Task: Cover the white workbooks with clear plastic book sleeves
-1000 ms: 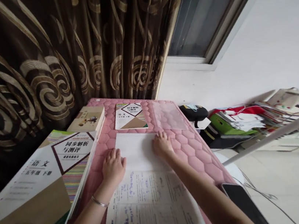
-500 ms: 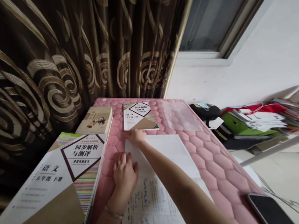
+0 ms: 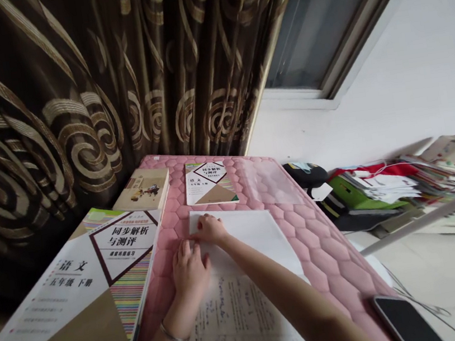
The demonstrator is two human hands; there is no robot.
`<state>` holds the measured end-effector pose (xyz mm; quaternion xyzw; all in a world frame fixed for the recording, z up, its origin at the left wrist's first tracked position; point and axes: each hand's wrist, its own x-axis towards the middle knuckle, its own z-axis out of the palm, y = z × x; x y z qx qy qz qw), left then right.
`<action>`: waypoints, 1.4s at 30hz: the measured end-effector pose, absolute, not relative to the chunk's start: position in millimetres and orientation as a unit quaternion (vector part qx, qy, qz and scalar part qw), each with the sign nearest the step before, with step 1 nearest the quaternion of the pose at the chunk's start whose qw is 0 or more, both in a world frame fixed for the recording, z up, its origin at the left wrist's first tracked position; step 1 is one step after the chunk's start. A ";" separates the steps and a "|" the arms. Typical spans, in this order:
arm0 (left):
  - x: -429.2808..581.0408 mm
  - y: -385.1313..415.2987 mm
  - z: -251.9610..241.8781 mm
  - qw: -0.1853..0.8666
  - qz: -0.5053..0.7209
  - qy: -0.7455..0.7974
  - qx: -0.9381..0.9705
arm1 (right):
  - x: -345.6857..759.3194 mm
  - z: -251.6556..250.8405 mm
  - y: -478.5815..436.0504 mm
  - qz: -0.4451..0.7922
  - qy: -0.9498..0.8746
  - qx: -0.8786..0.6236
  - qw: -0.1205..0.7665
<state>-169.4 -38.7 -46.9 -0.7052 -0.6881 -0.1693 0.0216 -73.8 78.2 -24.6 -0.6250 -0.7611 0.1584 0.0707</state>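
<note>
A blank white sheet (image 3: 253, 232) lies on the pink padded surface, and a page with print and blue handwriting (image 3: 240, 321) adjoins it on the near side. My right hand (image 3: 211, 230) is closed at the sheet's left edge, its fingers curled and thumb side against the paper. Just nearer, my left hand (image 3: 191, 269) lies open along that same edge, fingers stretched and tips close to the right hand. A metal bangle (image 3: 173, 334) circles my left wrist. My forearms cover parts of the page.
Left of my hands lie a large workbook (image 3: 81, 304) and a tan book (image 3: 143, 189). Beyond the sheet are a smaller workbook (image 3: 211, 183) and a translucent sheet (image 3: 271, 181). A phone (image 3: 405, 320) sits at the right edge. Piled papers (image 3: 382, 188) stand beyond, a patterned curtain (image 3: 178, 59) behind.
My right hand has moved toward me along the sheet's left edge, from its far corner to beside my left fingertips. The left hand stays near its place; the view has shifted slightly.
</note>
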 end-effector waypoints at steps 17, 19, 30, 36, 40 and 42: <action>-169.6 -38.1 -45.1 0.019 -0.167 -0.691 -0.704 | -78.8 -22.2 80.9 0.133 -0.756 -0.635 0.082; -169.0 -38.0 -45.4 0.024 -0.168 -0.689 -0.705 | -75.1 -21.2 74.9 0.152 -0.762 -0.626 0.067; -169.1 -39.0 -45.6 0.024 -0.183 -0.688 -0.702 | -87.3 -11.4 129.9 0.127 -0.707 -0.691 0.085; -169.3 -38.2 -44.6 0.013 -0.173 -0.695 -0.698 | -84.3 -15.6 102.8 0.130 -0.724 -0.672 0.084; -168.0 -37.8 -41.6 0.007 -0.165 -0.697 -0.698 | -75.6 -19.4 81.0 0.161 -0.758 -0.630 0.055; -167.6 -37.7 -41.5 0.006 -0.160 -0.699 -0.697 | -73.9 -19.2 81.9 0.168 -0.762 -0.624 0.047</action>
